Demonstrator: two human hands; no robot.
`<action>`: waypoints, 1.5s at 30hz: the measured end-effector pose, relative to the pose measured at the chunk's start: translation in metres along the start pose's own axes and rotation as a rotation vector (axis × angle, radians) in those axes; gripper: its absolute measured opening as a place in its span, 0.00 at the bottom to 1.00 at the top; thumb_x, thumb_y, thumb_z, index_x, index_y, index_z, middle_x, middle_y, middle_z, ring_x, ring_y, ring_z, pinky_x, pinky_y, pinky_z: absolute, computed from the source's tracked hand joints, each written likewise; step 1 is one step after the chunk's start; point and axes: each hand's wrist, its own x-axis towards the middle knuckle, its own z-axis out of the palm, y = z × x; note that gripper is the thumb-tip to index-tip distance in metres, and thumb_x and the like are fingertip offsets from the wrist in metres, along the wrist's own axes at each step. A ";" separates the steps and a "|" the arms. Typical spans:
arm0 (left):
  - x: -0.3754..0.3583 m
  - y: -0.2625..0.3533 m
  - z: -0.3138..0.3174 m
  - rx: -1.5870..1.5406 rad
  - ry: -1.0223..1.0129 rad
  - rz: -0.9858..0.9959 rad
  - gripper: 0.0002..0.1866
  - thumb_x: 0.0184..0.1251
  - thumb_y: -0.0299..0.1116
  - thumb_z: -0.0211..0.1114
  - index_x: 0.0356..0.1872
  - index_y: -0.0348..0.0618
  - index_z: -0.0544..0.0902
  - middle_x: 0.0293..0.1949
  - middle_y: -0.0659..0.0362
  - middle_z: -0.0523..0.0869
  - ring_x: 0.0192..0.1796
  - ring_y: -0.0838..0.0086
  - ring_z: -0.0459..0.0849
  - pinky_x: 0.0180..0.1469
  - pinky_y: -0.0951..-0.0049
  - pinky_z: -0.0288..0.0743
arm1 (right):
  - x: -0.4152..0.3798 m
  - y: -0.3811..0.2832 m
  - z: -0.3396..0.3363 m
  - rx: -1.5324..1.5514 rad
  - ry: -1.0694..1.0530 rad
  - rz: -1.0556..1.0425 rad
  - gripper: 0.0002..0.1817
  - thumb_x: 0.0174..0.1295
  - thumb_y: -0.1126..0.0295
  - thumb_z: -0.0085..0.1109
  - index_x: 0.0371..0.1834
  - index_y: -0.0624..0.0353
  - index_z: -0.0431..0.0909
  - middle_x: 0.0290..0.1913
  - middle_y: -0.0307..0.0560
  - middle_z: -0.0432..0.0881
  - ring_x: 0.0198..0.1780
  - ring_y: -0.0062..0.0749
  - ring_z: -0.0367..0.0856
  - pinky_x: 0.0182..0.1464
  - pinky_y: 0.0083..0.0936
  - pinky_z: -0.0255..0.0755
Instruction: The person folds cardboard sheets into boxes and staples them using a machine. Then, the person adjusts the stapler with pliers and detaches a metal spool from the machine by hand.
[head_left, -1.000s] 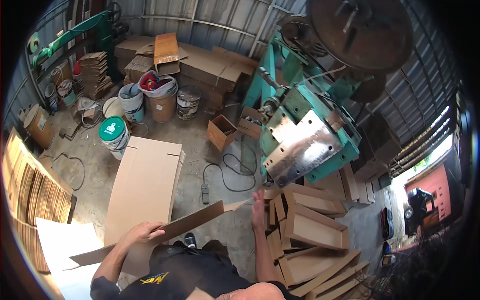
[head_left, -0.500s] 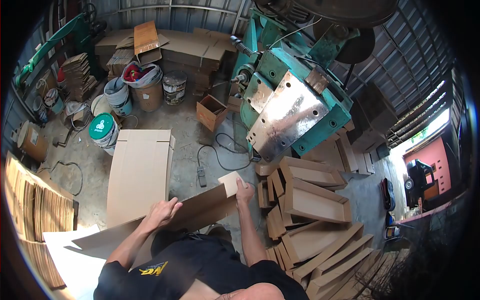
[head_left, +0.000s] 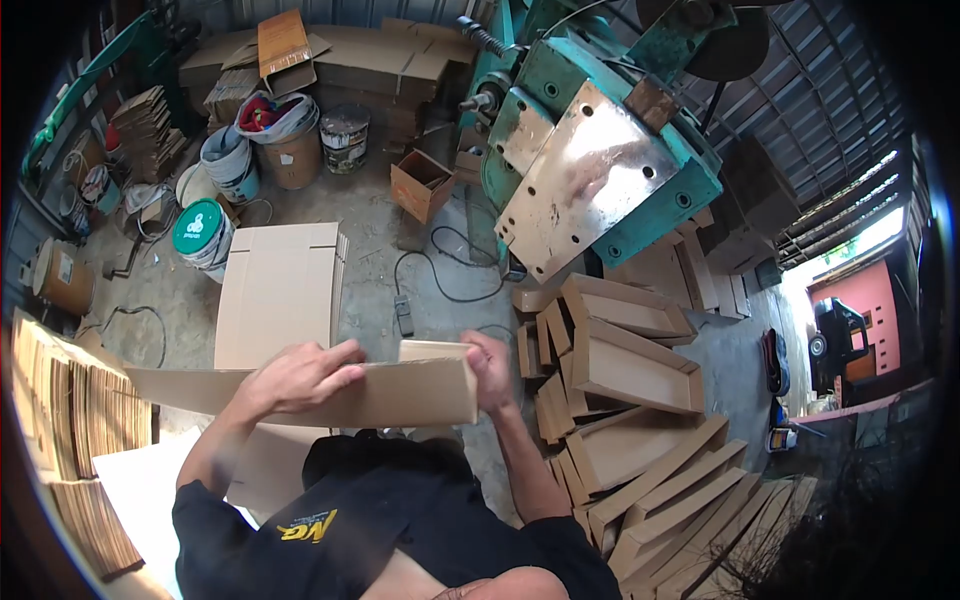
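Observation:
A long cardboard sheet (head_left: 410,396) is held up in front of my body, one flap folded at its right end. My left hand (head_left: 305,380) grips its upper edge near the middle, fingers closed over the top. At the right end my right hand (head_left: 488,370), slightly blurred, is closed on the folded corner. Just beyond the sheet lies a stack of flat cardboard sheets (head_left: 278,290), partly hidden behind the held piece.
Folded cardboard trays (head_left: 640,370) pile up on my right. Bundled cardboard (head_left: 95,410) stands on the left. Ahead is a green machine with a metal plate (head_left: 590,180); a cable with a switch (head_left: 403,315) lies on the floor. Buckets (head_left: 205,235) stand farther back.
The cardboard sheet has been raised and turned nearly level. Its right end flap is now folded back toward the far side. My left hand moved right along the edge.

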 end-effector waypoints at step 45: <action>-0.014 0.047 0.040 -0.233 -0.244 0.389 0.13 0.83 0.44 0.47 0.51 0.49 0.74 0.32 0.47 0.83 0.34 0.45 0.83 0.38 0.49 0.75 | -0.094 -0.113 0.024 -0.197 0.036 -0.052 0.17 0.62 0.66 0.65 0.22 0.62 0.69 0.22 0.46 0.66 0.26 0.38 0.63 0.37 0.32 0.58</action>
